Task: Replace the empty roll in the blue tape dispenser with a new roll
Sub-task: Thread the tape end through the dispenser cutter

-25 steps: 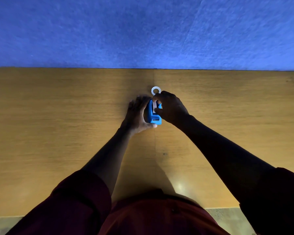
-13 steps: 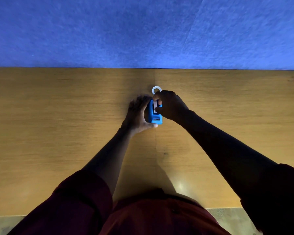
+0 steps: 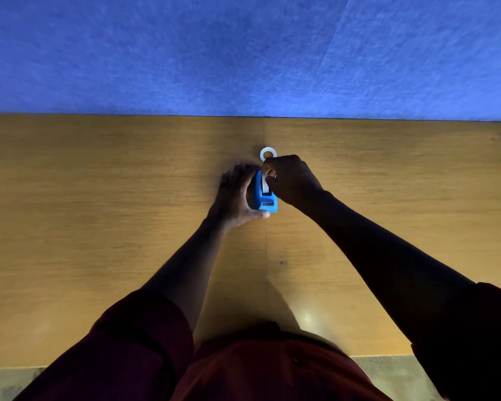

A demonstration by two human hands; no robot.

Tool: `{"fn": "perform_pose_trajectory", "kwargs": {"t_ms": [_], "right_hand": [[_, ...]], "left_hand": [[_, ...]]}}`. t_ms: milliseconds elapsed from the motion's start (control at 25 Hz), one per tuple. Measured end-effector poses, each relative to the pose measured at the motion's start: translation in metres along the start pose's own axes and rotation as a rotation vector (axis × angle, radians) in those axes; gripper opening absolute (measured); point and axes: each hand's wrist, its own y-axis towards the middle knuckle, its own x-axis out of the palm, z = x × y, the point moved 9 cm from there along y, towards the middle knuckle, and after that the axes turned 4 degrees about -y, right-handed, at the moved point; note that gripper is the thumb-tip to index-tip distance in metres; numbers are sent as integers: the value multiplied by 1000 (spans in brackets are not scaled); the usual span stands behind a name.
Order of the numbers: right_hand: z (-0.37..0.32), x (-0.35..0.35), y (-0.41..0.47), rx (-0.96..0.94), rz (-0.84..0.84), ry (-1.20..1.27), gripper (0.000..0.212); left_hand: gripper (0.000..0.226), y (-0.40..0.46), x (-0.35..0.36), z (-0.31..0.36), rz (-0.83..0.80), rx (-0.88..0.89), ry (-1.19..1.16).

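Observation:
The blue tape dispenser (image 3: 265, 202) stands on the wooden table (image 3: 99, 212), its cutter end toward me. My left hand (image 3: 235, 195) wraps its left side and holds it steady. My right hand (image 3: 289, 180) is closed over the dispenser's top right, fingertips pinching a white roll (image 3: 265, 185) that sits edge-up in the slot. Just beyond the hands a small white ring (image 3: 268, 153) lies flat on the table, partly hidden by my right knuckles.
A blue felt partition (image 3: 243, 53) rises along the far edge of the table. The table's near edge (image 3: 18, 367) runs by my torso, with my dark red sleeves over it.
My right hand has shifted slightly on the dispenser's top, fingers working at the white roll. The left hand and the dispenser stay where they were.

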Motion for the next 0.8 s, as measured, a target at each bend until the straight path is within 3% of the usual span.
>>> {"fn": "perform_pose_trajectory", "kwargs": {"t_ms": [560,800], "right_hand": [[0,5,6,-9,-66,-10,28],[0,0,4,-3,-37,10,22]], "left_hand": [[115,0,-1,1,18,9,8],[118,1,0,-1,35,9,-1]]}}
